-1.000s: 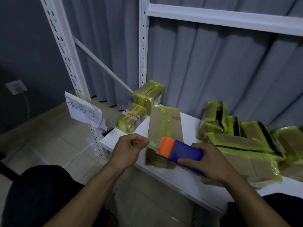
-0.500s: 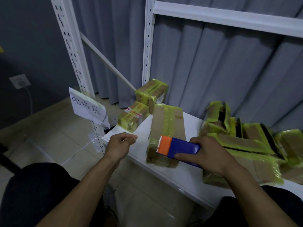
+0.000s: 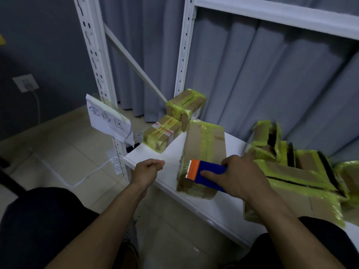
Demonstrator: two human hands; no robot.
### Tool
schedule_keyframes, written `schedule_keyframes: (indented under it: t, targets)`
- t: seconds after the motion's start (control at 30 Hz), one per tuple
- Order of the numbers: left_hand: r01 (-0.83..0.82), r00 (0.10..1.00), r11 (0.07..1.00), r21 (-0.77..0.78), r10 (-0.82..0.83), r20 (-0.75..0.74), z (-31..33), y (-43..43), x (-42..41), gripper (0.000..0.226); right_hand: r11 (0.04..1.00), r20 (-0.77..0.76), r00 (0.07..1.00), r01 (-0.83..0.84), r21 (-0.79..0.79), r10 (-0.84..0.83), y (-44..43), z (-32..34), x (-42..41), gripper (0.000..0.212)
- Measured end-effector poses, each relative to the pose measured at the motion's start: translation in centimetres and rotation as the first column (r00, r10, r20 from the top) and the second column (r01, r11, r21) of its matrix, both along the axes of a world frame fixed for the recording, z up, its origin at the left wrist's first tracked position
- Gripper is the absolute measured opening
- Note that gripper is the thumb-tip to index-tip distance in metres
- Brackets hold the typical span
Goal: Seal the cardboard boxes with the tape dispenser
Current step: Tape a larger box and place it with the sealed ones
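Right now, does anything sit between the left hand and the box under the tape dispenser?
Nothing visible does. Only bare white shelf lies between the left hand and the box. The right hand grips the tape dispenser over that box's near end, off to the side of that path.

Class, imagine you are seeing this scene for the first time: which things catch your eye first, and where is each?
The orange-and-blue tape dispenser stands out most, gripped by the right hand over the near end of a box on the white shelf. To the right, yellow-taped boxes lie in a pile, and a handwritten paper sign hangs on the rack post at left.
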State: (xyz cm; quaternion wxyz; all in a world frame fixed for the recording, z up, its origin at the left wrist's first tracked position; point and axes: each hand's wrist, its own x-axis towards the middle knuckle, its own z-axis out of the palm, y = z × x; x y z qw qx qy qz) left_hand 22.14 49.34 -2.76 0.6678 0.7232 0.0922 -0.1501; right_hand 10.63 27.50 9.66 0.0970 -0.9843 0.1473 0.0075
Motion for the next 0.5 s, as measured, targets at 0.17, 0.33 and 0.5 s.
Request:
schedule_keyframes:
  t: [0.17, 0.33, 0.5]
  targets:
    - [0.032, 0.999, 0.999, 0.024, -0.032, -0.008, -1.1, -1.0, 1.0, 0.012, 0.995, -0.064, 0.996, 0.064, -0.081, -0.069, 0.3, 0.3, 1.3, 0.063]
    - [0.040, 0.999, 0.996, 0.074, -0.042, 0.022, -3.5, -3.0, 0.8, 0.018, 0.987, -0.117, 0.990, 0.058, -0.151, -0.076, 0.6, -0.2, 2.2, 0.063]
    - [0.083, 0.995, 0.992, 0.093, -0.088, 0.051, -4.4, -5.0, 0.7, 0.009, 0.992, -0.173, 0.981, 0.071, -0.108, -0.089, 0.3, -0.2, 3.0, 0.065]
